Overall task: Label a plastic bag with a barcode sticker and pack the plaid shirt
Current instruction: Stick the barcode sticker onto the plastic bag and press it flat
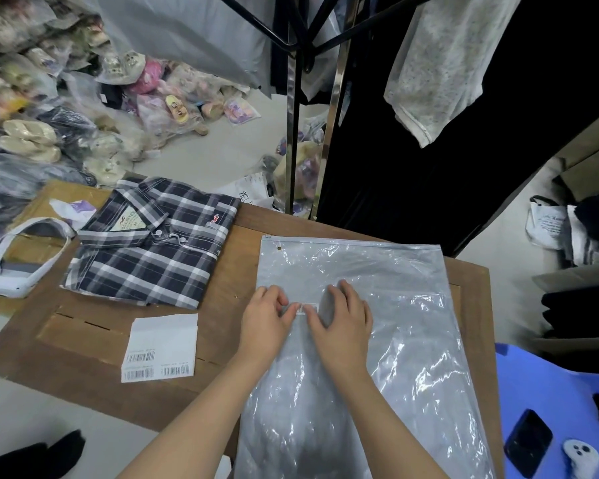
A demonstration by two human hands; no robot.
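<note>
Both my hands lay on the clear rectangular plastic zip bag (377,323), flat on the brown wooden table (90,354). Left hand (265,318) & right hand (343,319) were open, fingertips pressing the small white barcode sticker (306,308) onto the bag, approx. at its middle. Folded navy-white plaid shirt (153,243) lay left of the bag, not touching. White sticker sheet (161,345) was near my left arm.

wooden table (94,344) | plaid shirt (153,243) (folded) | plastic bag (395,340) | barcode sticker sheet (161,347)
</note>
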